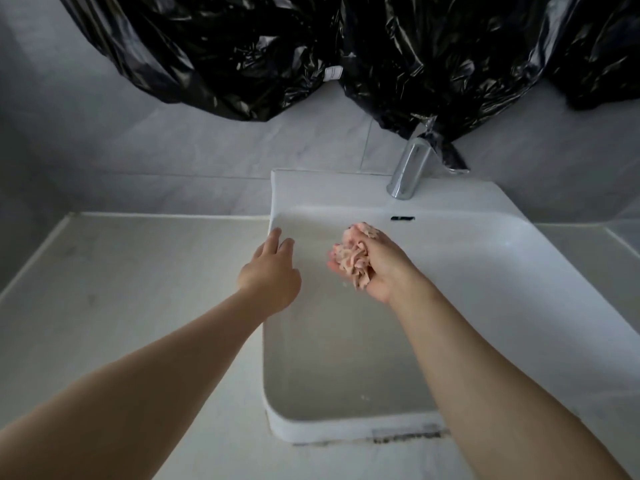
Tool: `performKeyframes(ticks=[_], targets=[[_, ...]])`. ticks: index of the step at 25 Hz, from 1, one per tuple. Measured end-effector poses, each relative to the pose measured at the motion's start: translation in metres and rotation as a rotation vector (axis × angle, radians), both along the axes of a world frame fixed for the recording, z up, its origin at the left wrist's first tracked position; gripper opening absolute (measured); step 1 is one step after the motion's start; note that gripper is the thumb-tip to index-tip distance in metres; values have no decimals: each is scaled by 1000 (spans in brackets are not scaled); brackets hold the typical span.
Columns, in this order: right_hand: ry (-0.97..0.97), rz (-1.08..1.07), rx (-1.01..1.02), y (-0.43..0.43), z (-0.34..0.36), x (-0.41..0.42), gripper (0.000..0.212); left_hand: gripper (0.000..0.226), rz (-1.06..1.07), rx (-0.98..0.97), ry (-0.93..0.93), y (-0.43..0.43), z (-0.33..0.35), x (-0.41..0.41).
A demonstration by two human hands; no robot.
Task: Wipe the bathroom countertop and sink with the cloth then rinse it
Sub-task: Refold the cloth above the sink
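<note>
The pink cloth point(351, 259) is bunched into a loose wad in the right hand point(375, 271), held above the basin of the white sink point(485, 220), below and in front of the chrome faucet point(408, 171); that hand's fingers curl round it from beneath, with the thumb over the top. The left hand point(272, 271) hovers at the sink's left rim beside the counter point(138, 271), fingers point(275, 237) straight and slightly spread, holding nothing. No water stream shows. The cloth looks light, soft and limp, probably damp, so it should squeeze easily; gripping the whole wad rather than a corner would keep it from trailing or dripping.
</note>
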State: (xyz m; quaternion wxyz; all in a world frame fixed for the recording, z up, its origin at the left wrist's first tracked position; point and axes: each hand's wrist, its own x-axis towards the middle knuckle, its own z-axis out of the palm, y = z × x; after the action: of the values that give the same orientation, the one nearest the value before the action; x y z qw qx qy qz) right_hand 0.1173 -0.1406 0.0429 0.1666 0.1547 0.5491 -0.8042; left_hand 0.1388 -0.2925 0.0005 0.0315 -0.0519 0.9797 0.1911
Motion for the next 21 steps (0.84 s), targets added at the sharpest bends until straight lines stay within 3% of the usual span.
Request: performKeyframes(ticks=[7,9,11,15,19,21], targets=[[-143,21,-442,9,-32,-54,66,65,92,13,66,-8,-3,-55],[-238,1,-459,6,-45,-56,75,66,113,0,39,-8,-6,-60],[-304,-35,-400,2,-46,-58,62,65,116,-13,36,-7,-9,-61],[-307,-112,-408,-1,-34,-55,14,65,110,1,72,-9,-11,-62],[-246,-167,-444,1,-37,-56,19,64,106,7,92,-10,-13,-63],[-170,-79,-336,0,-36,-56,21,63,125,0,84,-9,-12,-63]])
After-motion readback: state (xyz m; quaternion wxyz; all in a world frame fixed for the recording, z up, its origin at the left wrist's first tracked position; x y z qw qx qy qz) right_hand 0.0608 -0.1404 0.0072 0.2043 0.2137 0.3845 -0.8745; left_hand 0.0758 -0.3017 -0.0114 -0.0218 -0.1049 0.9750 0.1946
